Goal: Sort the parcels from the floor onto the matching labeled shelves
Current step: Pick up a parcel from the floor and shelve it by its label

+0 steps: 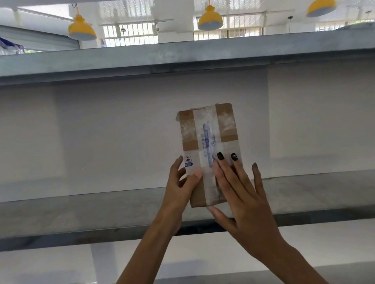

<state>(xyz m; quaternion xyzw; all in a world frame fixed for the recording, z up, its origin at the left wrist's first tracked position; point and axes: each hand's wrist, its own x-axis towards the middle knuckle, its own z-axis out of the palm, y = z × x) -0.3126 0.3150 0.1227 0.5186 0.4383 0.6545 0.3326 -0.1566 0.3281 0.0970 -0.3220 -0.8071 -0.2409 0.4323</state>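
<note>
Evidently a light, stiff thing is being dealt with: the parcel [211,153], a small flat cardboard box, is stood upright on its narrow end on the middle shelf [72,214], its broad face turned outward and its far side close to, perhaps leaning on, the pale back wall [109,133]; whether contact is made there cannot be told. The brown card is wrapped in wide bands of clear and whitish tape, wrinkled in places and printed with blurred blue lettering, so the surface is judged slick where taped and grippier on the bare card at the corners. The box is steadied at its lower half from both sides: the left hand [182,185] is cupped against the left edge with the thumb laid on the front, and the right hand [241,194] is spread flat over the front, its fingers [222,163] extended and loosely parted, not curled round anything. A firm hold is best taken across the two long edges, where the card is stiffest. Tipping is judged the main hazard, the base being narrow. The shelves are of dull grey sheet metal, smooth and slightly scuffed.
</note>
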